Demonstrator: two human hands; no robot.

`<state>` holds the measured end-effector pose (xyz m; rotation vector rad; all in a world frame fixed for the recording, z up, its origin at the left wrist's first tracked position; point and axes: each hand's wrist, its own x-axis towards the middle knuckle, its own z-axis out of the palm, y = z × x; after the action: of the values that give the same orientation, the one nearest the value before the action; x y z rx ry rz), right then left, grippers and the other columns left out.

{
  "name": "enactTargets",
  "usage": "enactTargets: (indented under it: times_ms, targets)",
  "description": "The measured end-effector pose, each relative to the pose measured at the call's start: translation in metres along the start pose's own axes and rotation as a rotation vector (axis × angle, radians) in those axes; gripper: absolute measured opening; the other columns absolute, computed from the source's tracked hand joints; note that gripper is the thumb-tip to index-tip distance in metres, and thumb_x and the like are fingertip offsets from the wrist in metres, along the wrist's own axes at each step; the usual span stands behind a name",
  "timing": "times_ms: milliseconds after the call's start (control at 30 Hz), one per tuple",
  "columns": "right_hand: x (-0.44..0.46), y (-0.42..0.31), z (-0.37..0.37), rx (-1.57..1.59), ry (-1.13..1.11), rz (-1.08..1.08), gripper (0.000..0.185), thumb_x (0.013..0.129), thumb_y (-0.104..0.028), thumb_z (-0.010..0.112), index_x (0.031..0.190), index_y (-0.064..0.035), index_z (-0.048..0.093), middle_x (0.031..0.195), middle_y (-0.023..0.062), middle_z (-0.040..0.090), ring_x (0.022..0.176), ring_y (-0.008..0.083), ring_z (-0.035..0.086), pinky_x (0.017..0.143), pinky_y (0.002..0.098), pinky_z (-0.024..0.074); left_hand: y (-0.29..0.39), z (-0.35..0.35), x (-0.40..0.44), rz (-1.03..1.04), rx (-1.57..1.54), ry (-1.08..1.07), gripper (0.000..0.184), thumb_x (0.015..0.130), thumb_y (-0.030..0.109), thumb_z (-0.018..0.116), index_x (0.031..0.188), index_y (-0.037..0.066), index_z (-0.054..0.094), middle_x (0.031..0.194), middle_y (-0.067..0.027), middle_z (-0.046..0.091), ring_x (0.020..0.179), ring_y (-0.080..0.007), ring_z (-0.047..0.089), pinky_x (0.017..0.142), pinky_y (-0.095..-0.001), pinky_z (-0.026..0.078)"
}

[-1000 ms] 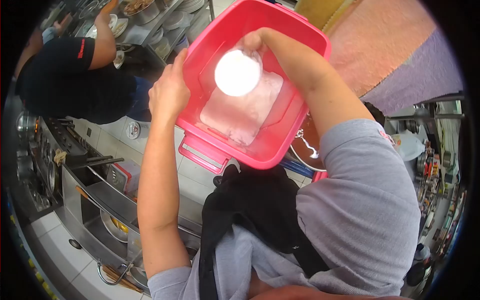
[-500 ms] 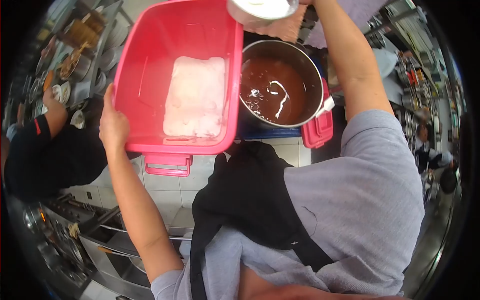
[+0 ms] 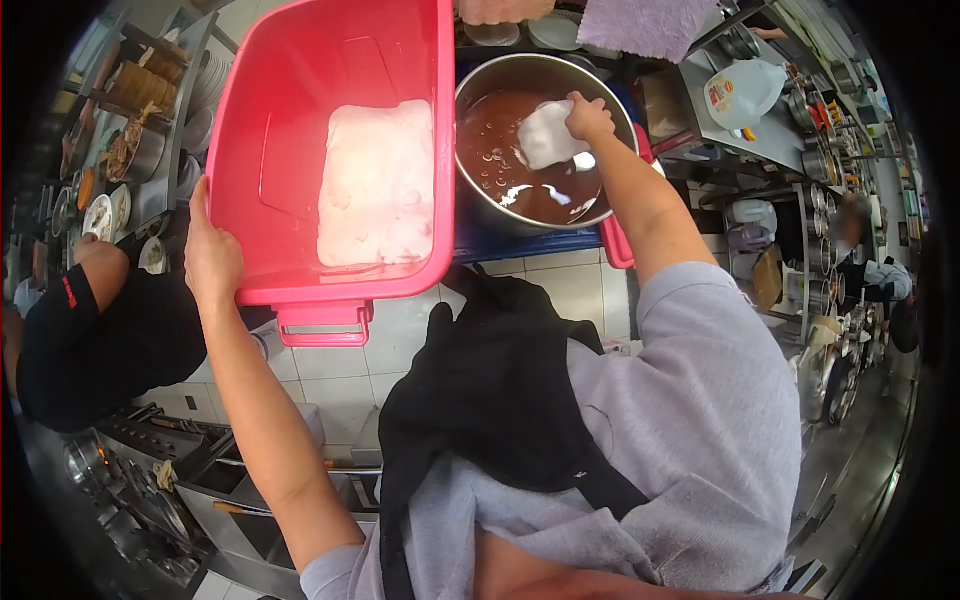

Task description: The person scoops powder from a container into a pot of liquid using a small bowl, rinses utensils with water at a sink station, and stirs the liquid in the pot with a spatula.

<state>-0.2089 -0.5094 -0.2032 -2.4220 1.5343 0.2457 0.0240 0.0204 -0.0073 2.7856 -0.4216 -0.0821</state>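
Note:
My left hand (image 3: 213,255) is closed on the left rim of a large pink plastic bin (image 3: 270,150), which is tipped toward me. A white, slightly bumpy slab (image 3: 375,190) lies inside the bin. Right beside the bin stands a deep metal pot (image 3: 470,185) of reddish-brown liquid (image 3: 495,140), with bubbles and shiny reflections on its surface. My right hand (image 3: 590,118) reaches over the pot, its fingers closed on a pale bowl (image 3: 548,138). The bowl is tilted down at the liquid; whether it dips in, I cannot tell. Its inside is hidden.
A co-worker in black (image 3: 110,330) stands at the left by a shelf with plates and food. At the upper right, a plastic jug (image 3: 745,95) rests on a metal counter. A purple cloth (image 3: 650,25) hangs behind the pot. Stove equipment (image 3: 130,480) is at the lower left.
My right hand has brought the bowl from beyond the pot down over the liquid and tilted it. The bin has shifted slightly left in view, with my left hand still on it.

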Motion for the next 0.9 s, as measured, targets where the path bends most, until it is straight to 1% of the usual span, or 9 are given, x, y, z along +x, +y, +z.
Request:
enactTargets:
  times_ms: [67, 233, 300, 333, 567, 633, 767, 833, 900]
  targets:
    - [-0.008, -0.003, 0.009, -0.083, 0.074, -0.042, 0.054, 0.097, -0.020, 0.053, 0.148, -0.0366, 0.049, 0.144, 0.0224, 0.046, 0.134, 0.0456, 0.049, 0.106, 0.0553, 0.0488, -0.002, 0.001, 0.001, 0.018, -0.006, 0.008, 0.076, 0.089, 0.000, 0.041, 0.159, 0.029, 0.035, 0.145, -0.0187, 0.059, 0.127, -0.0419, 0.060, 0.101, -0.0520, 0.048]
    - [-0.035, -0.009, 0.011, -0.128, 0.231, -0.183, 0.055, 0.096, -0.016, 0.055, 0.148, -0.0329, 0.049, 0.136, 0.0195, 0.046, 0.128, 0.0421, 0.050, 0.097, 0.0635, 0.0496, 0.002, 0.000, -0.002, 0.016, 0.016, 0.011, 0.077, 0.088, 0.001, 0.042, 0.159, 0.030, 0.035, 0.141, -0.0196, 0.062, 0.124, -0.0427, 0.062, 0.101, -0.0527, 0.048]
    - [-0.042, -0.008, 0.011, -0.268, 0.361, -0.356, 0.058, 0.093, -0.014, 0.059, 0.147, -0.0328, 0.049, 0.132, 0.0181, 0.047, 0.124, 0.0409, 0.051, 0.093, 0.0659, 0.0487, 0.003, 0.000, -0.002, 0.005, 0.022, 0.004, 0.077, 0.088, 0.001, 0.042, 0.159, 0.030, 0.035, 0.139, -0.0199, 0.063, 0.123, -0.0428, 0.062, 0.101, -0.0529, 0.048]
    - [-0.046, -0.008, 0.012, -0.288, 0.411, -0.398, 0.063, 0.089, -0.012, 0.063, 0.146, -0.0336, 0.050, 0.128, 0.0164, 0.048, 0.118, 0.0377, 0.053, 0.087, 0.0628, 0.0483, 0.003, 0.000, -0.002, 0.009, 0.027, 0.009, 0.077, 0.088, 0.002, 0.043, 0.159, 0.030, 0.034, 0.138, -0.0199, 0.064, 0.123, -0.0429, 0.062, 0.100, -0.0531, 0.048]
    - [-0.045, -0.002, 0.005, -0.370, 0.598, -0.533, 0.067, 0.083, -0.010, 0.067, 0.144, -0.0330, 0.053, 0.125, 0.0152, 0.051, 0.111, 0.0343, 0.054, 0.081, 0.0518, 0.0440, 0.005, 0.000, -0.005, 0.020, 0.041, 0.032, 0.075, 0.090, 0.004, 0.045, 0.159, 0.029, 0.034, 0.136, -0.0197, 0.065, 0.123, -0.0426, 0.063, 0.100, -0.0528, 0.048]
    - [-0.044, -0.001, 0.000, -0.425, 0.682, -0.684, 0.060, 0.082, -0.012, 0.069, 0.137, -0.0312, 0.056, 0.120, 0.0135, 0.052, 0.106, 0.0335, 0.056, 0.078, 0.0497, 0.0431, 0.003, 0.001, -0.004, 0.024, 0.048, 0.027, 0.074, 0.091, 0.005, 0.046, 0.159, 0.029, 0.035, 0.137, -0.0196, 0.064, 0.123, -0.0425, 0.062, 0.100, -0.0529, 0.048]
    - [-0.046, 0.000, -0.014, -0.350, 0.747, -0.616, 0.065, 0.080, -0.013, 0.070, 0.140, -0.0323, 0.056, 0.127, 0.0148, 0.052, 0.115, 0.0348, 0.054, 0.084, 0.0534, 0.0442, -0.002, 0.004, -0.003, 0.062, 0.044, 0.038, 0.071, 0.093, 0.008, 0.048, 0.159, 0.028, 0.035, 0.138, -0.0190, 0.063, 0.125, -0.0424, 0.061, 0.101, -0.0531, 0.048]
    - [-0.052, 0.004, -0.024, -0.367, 0.680, -0.596, 0.068, 0.079, -0.018, 0.071, 0.143, -0.0328, 0.054, 0.130, 0.0174, 0.052, 0.120, 0.0375, 0.053, 0.090, 0.0561, 0.0446, -0.003, 0.005, -0.002, 0.060, 0.058, 0.027, 0.070, 0.094, 0.010, 0.048, 0.159, 0.029, 0.034, 0.138, -0.0184, 0.063, 0.125, -0.0427, 0.061, 0.101, -0.0535, 0.048]
    - [-0.059, 0.001, -0.038, -0.113, 0.579, -0.207, 0.072, 0.079, -0.026, 0.073, 0.147, -0.0338, 0.052, 0.136, 0.0205, 0.050, 0.127, 0.0422, 0.050, 0.100, 0.0603, 0.0430, -0.005, 0.005, 0.000, 0.039, 0.068, 0.023, 0.068, 0.095, 0.012, 0.048, 0.159, 0.029, 0.034, 0.138, -0.0177, 0.063, 0.125, -0.0431, 0.060, 0.102, -0.0538, 0.048]
